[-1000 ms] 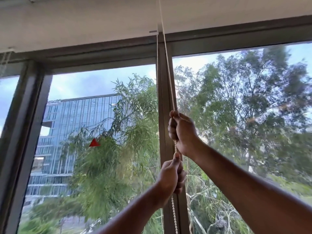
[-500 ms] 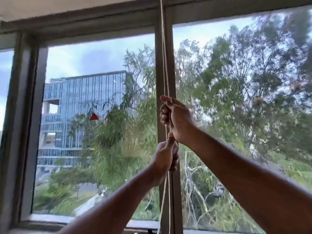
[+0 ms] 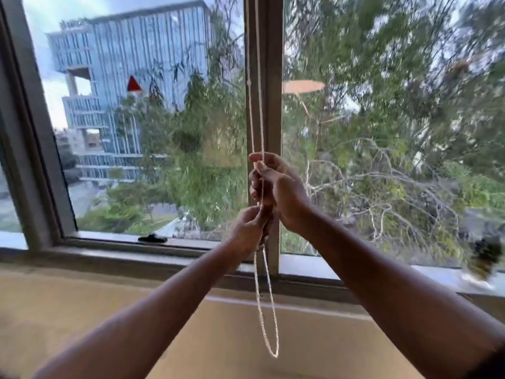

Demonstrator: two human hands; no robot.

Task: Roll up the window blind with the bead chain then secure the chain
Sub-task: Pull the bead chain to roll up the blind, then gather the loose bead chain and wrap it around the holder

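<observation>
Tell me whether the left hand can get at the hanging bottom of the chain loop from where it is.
Probably yes. The left hand grips the bead chain just above the slack loop, which hangs free below it with nothing around it; the right hand holds higher up.

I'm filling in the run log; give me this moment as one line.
right hand: gripping bead chain, upper | left hand: gripping chain just below | loop hangs free below | blind: out of view | chain not yet secured

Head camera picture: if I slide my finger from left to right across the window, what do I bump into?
Glass building → red triangle → bead chain → centre post → pale oval patch → trees.
</observation>
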